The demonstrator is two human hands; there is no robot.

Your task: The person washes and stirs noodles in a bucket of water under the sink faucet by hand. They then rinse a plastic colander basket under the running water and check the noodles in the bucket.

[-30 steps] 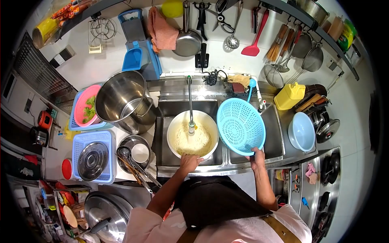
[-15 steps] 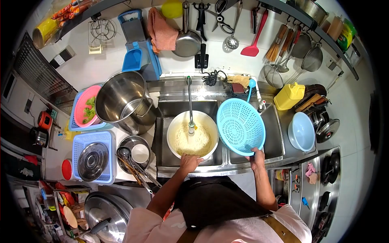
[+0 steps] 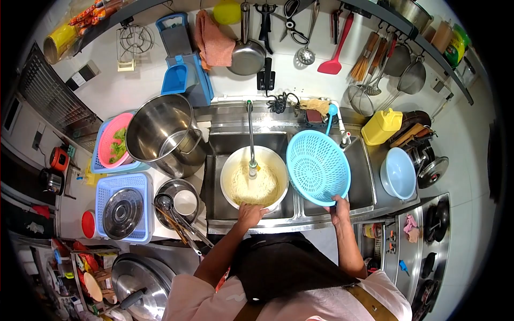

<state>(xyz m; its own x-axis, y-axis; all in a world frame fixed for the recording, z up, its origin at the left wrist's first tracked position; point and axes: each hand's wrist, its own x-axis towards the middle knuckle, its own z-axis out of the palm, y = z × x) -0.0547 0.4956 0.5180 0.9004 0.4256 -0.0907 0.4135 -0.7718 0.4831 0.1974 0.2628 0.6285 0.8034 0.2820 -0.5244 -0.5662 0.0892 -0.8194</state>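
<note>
A round cream-coloured basin (image 3: 228, 199) stands in the left sink bowl, with pale, stringy food (image 3: 256, 187) inside. Water from the faucet (image 3: 251, 134) falls into it. My left hand (image 3: 251, 215) grips the basin's near rim, fingers curled over the edge. On the right, a light-blue plastic colander (image 3: 317, 167) is tilted over the right sink bowl, nothing visible inside. My right hand (image 3: 338, 209) is closed on its near rim, thumb on top; the fingers underneath are partly hidden.
Left of the sink stand a tall steel pot (image 3: 166, 134) and a steel bowl (image 3: 174, 188) with ladles, handles jutting toward me. A yellow jug (image 3: 382, 127) and a pale-blue basin (image 3: 398, 174) are to the right. Utensils hang along the back wall, including a red spatula (image 3: 332, 65).
</note>
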